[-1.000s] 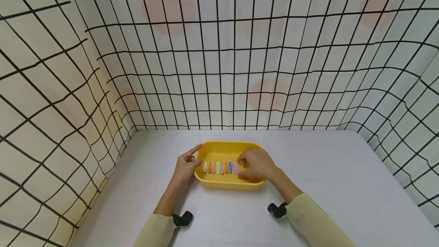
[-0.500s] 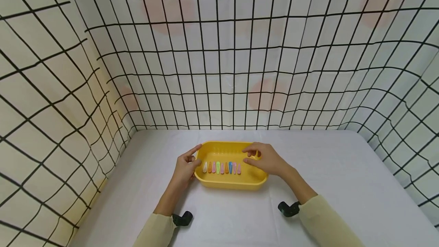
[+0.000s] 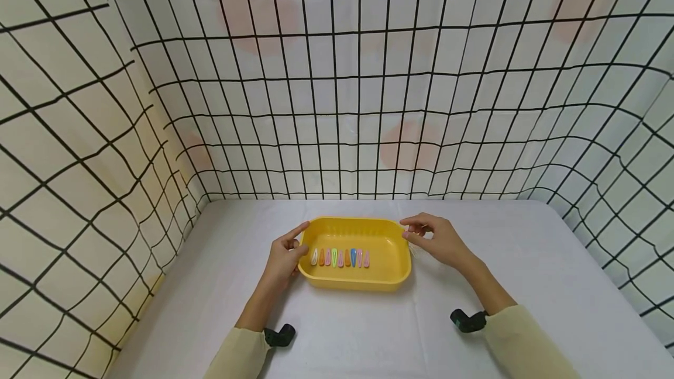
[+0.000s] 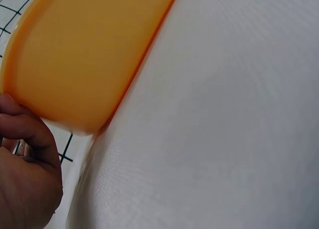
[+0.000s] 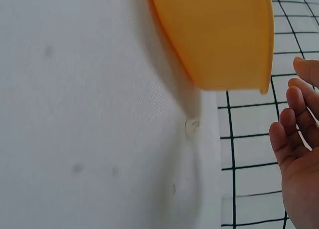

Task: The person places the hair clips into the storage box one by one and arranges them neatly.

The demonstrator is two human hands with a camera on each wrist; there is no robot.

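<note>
A yellow plastic tray (image 3: 355, 285) sits on the white table in the head view. Inside it, snap hair clips (image 3: 334, 258) in white, orange, pink, green and blue lie in one row, side by side and upright to the view. My left hand (image 3: 282, 257) grips the tray's left end, thumb over the rim and other fingers outside; the left wrist view shows its curled fingers at the tray wall (image 4: 75, 64). My right hand (image 3: 439, 243) is just off the tray's right end, holding nothing. Its fingers (image 5: 295, 102) are loosely bent in the right wrist view.
The white tabletop (image 3: 505, 250) stretches around the tray. White cloth walls with a black grid (image 3: 342, 92) enclose it at the back and both sides. A dark wrist camera (image 3: 280, 336) is strapped at the left sleeve, another wrist camera (image 3: 468, 321) at the right.
My right hand has moved from the right end of the clip row, up and rightward out of the tray to beyond its right rim. The left hand, tray and clips stay put.
</note>
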